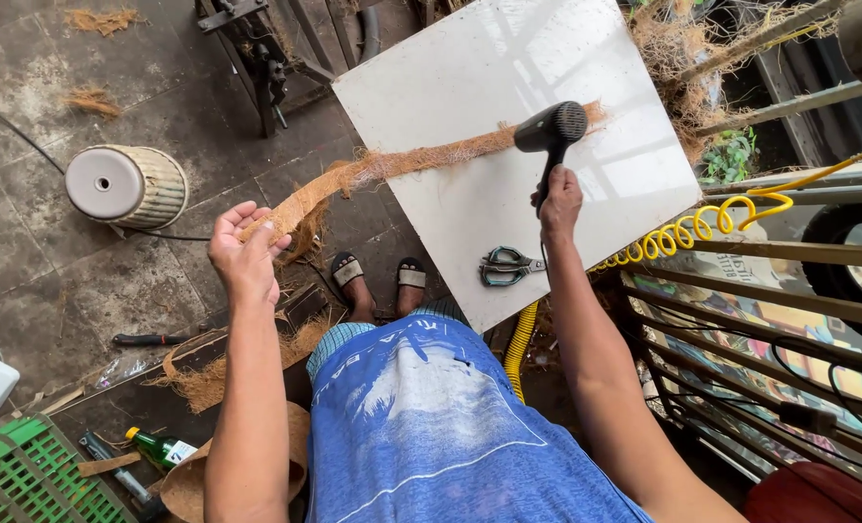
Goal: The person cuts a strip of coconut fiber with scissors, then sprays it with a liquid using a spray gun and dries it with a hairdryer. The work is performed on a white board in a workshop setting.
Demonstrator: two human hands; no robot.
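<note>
A long brown strip of coconut fibre (421, 155) lies across a white square board (469, 87) and hangs off its left edge. My left hand (245, 254) is shut on the strip's near end, left of the board. My right hand (559, 201) grips the handle of a black hair dryer (553, 128), whose head sits over the strip's right part. A pair of scissors (508, 265) lies on the board's near edge, just left of my right wrist.
A round white stool (126, 186) lies on its side on the tiled floor at left. A green crate (24, 475) and a green bottle (160, 447) are at bottom left. A yellow coiled hose (711, 221) and metal railing (789, 291) run along the right.
</note>
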